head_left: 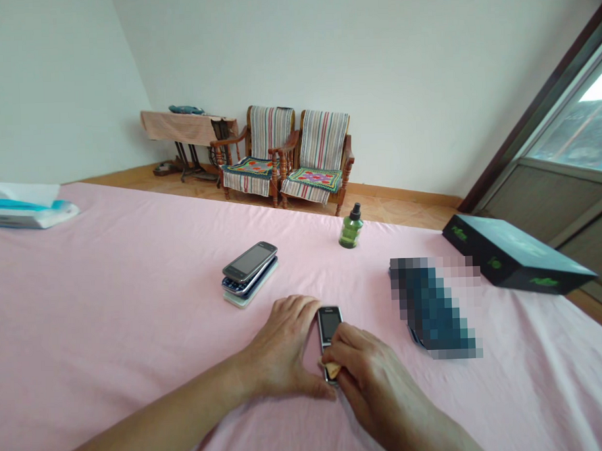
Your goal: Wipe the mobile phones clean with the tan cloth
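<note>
A small black and silver phone (330,323) lies face up on the pink cloth (174,269). My left hand (284,351) is spread around its left side, fingertips by its top corner and thumb by its bottom end. Pressed to the lower half of the phone is a small yellowish cloth (331,368), pinched in my right hand (368,371). The phone's keys are mostly hidden behind that hand and the cloth. Beyond my left hand, several phones (250,263) sit in a stack.
A green bottle (350,229) with a black top stands further back. At the right are a pixelated dark blue item (432,313) and a black box (514,257). A tissue pack (28,209) lies far left. Two chairs (273,141) stand by the wall.
</note>
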The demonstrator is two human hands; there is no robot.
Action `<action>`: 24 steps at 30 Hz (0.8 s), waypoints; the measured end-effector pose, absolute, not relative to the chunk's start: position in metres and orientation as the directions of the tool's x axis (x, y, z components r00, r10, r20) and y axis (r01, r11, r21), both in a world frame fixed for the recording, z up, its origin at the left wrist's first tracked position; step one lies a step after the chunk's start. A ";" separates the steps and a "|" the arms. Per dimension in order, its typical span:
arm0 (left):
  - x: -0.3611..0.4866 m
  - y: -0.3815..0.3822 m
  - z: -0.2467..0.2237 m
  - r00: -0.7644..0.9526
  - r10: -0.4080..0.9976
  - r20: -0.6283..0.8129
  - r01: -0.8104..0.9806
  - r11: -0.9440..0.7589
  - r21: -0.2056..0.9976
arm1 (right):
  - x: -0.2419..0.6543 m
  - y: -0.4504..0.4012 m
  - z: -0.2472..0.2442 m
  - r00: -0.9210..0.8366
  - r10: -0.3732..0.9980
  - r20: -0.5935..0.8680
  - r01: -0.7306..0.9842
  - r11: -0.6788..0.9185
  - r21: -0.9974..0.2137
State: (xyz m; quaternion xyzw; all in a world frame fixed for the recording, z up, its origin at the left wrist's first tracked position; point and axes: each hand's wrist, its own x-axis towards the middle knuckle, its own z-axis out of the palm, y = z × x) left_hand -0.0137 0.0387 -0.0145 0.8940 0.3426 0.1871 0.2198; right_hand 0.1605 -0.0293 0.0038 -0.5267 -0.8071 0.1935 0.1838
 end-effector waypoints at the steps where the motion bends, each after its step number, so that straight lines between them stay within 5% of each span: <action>1: -0.014 0.039 -0.014 0.695 0.695 0.185 0.531 -0.669 0.520 | 0.162 -0.030 0.004 -0.378 0.921 0.094 0.775 0.370 -0.512; 10: -0.015 0.039 -0.012 0.692 0.710 0.130 0.558 -0.641 0.527 | 0.178 -0.032 0.010 -0.338 0.940 0.045 0.724 0.290 -0.626; 24: -0.013 0.040 -0.010 0.687 0.721 0.093 0.588 -0.627 0.512 | 0.194 -0.025 0.006 -0.320 0.944 0.082 0.705 0.296 -0.644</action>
